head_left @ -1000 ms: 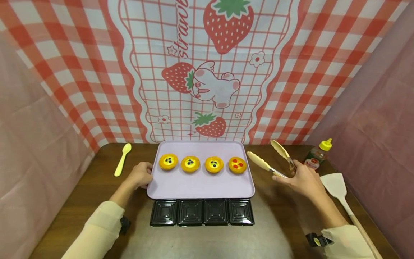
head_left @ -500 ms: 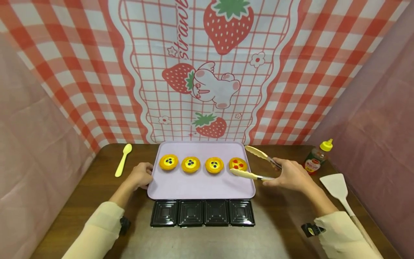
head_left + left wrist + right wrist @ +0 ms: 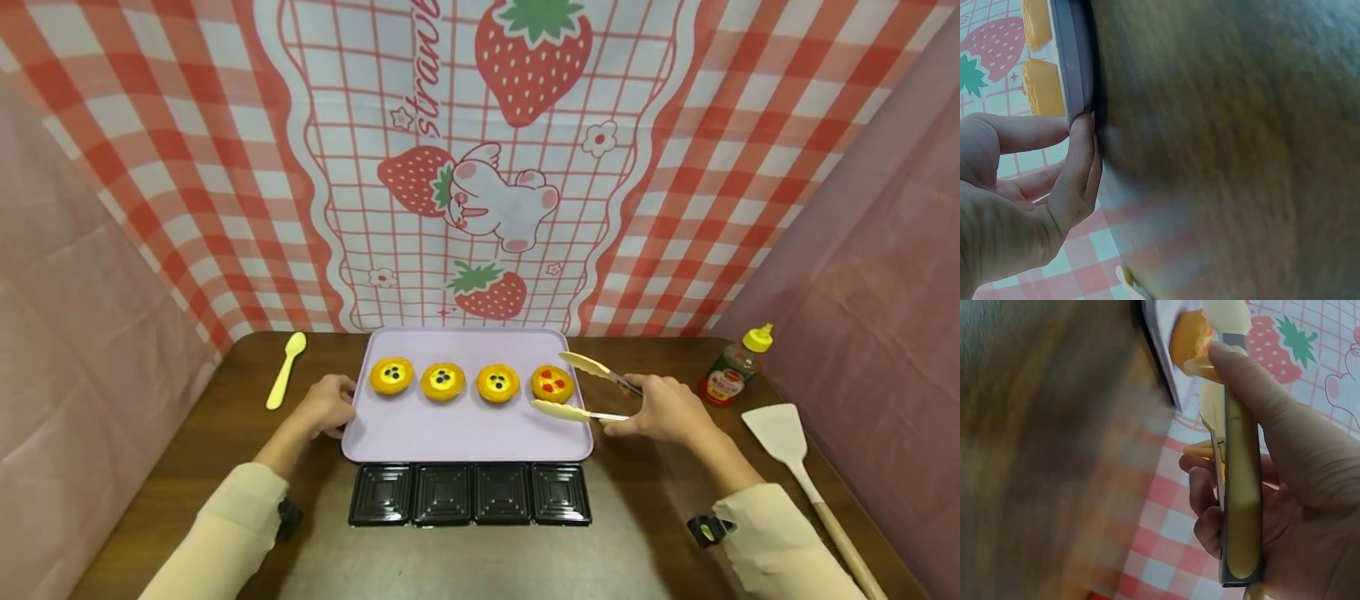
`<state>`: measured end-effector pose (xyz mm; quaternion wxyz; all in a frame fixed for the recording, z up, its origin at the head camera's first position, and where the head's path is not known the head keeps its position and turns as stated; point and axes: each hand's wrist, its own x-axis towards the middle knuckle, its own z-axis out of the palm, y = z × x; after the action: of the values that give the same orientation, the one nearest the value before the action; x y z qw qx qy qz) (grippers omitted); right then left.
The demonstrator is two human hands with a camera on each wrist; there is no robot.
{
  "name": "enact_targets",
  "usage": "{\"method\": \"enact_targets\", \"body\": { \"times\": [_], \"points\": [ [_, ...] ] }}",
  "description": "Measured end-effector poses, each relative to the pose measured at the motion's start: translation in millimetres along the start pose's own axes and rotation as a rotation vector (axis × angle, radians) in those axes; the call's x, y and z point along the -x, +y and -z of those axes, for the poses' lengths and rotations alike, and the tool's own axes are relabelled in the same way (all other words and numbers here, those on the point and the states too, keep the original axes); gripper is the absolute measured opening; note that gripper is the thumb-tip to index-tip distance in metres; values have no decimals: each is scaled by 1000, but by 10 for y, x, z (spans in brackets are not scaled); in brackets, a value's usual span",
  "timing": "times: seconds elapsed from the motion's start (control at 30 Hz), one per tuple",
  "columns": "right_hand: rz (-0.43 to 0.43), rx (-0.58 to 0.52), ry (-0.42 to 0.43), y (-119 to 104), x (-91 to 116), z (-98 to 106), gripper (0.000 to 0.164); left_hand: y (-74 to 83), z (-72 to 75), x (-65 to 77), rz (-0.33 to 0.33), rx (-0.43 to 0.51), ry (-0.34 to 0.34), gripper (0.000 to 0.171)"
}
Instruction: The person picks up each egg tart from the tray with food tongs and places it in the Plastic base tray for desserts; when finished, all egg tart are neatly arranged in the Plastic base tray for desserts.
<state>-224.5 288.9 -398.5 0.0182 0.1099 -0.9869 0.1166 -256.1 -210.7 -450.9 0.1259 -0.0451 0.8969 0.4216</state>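
Note:
In the head view a lilac tray (image 3: 465, 437) bears a row of egg tarts. Three have dark blue berries, such as one tart (image 3: 498, 382) right of the middle; the rightmost tart (image 3: 552, 385) has red pieces on top. My left hand (image 3: 325, 406) pinches the tray's left rim, thumb and fingers meeting at its edge (image 3: 1075, 69) in the left wrist view. With my right hand (image 3: 663, 408) I hold tongs (image 3: 562, 410) with cream tips, spread apart. One tip lies behind the red-topped tart, the other in front of it.
Several black square container bases (image 3: 501, 493) stand along the tray's front. A yellow spoon (image 3: 286, 371) lies at the left. To the right are a squeeze bottle (image 3: 731, 377) with a yellow cap and a white turner (image 3: 783, 437). A checked cloth (image 3: 660, 233) hangs behind.
My right hand has moved left with the tongs, from beside the tray to around the red-topped tart. The gap between the tips has narrowed somewhat. The left hand has stayed at the rim.

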Motion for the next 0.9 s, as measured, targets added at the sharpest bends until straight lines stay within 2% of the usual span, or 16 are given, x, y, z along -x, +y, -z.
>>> {"method": "enact_targets", "body": {
  "times": [0.17, 0.4, 0.9],
  "points": [
    [-13, 8, -28, -31, -14, -52, 91, -4, -12, -5, 1, 0, 6, 47],
    [-61, 16, -57, -51, -41, -1, 80, 14, -21, -4, -3, 7, -1, 47],
    [-53, -12, -78, -101, -53, -59, 68, -23, 18, -7, -12, 17, -12, 48]
  ]
}}
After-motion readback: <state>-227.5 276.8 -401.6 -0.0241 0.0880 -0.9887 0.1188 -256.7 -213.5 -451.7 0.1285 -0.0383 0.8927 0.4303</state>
